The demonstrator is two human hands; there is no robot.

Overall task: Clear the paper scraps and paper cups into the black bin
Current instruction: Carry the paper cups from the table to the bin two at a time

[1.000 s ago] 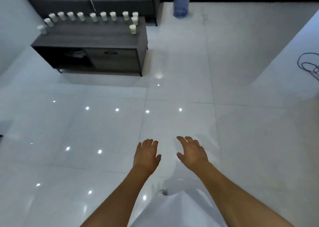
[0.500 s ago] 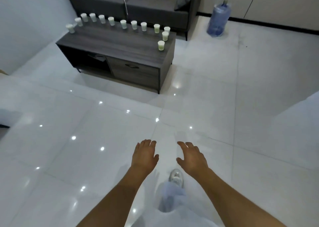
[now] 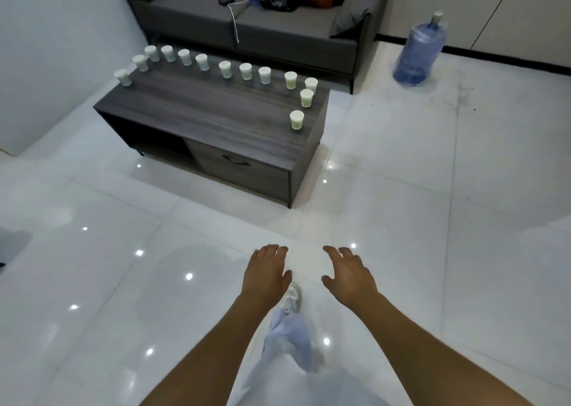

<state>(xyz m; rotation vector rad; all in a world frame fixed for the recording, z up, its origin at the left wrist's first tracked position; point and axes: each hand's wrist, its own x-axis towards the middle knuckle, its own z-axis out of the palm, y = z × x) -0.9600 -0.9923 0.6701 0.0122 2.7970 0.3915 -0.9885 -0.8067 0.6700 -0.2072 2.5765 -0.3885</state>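
Several white paper cups (image 3: 246,71) stand upside down along the back and right edges of a dark wooden coffee table (image 3: 197,106); the nearest cup (image 3: 296,120) is by the table's right front corner. My left hand (image 3: 266,272) and my right hand (image 3: 348,274) are stretched out in front of me above the floor, palms down, fingers relaxed and holding nothing. Both hands are well short of the table. No paper scraps and no black bin are in view.
A grey sofa (image 3: 278,25) with an orange cushion, a bag and a cable stands behind the table. A blue water jug (image 3: 419,56) sits on the floor at the right. Glossy white floor tiles (image 3: 432,204) surround me; my shoe (image 3: 292,297) shows below my hands.
The view has swung and moved closer to the table, which now sits larger and more central. My hands keep the same outstretched pose; my leg has stepped forward.
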